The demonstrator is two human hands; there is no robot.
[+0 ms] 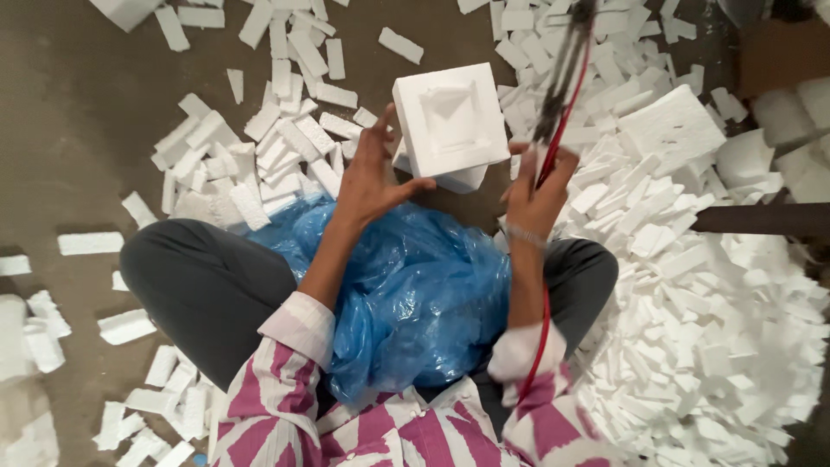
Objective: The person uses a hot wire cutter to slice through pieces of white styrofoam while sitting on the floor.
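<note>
I sit cross-legged on the floor with a blue plastic sheet (415, 294) over my lap. My left hand (372, 173) grips the left side of a white foam block (450, 121) with a moulded recess on top, held above the floor. A second foam piece (462, 180) shows just under it. My right hand (538, 186) is closed on a thin cutting tool (562, 78) that reaches up past the block's right side. A red cord (543, 333) runs from the tool along my forearm. The tool is blurred.
Heaps of small white foam strips (709, 329) cover the floor to my right and ahead (277, 147). Larger foam chunks (670, 125) lie at the upper right, beside a dark bar (761, 219). Bare brown floor (78, 112) is at the left.
</note>
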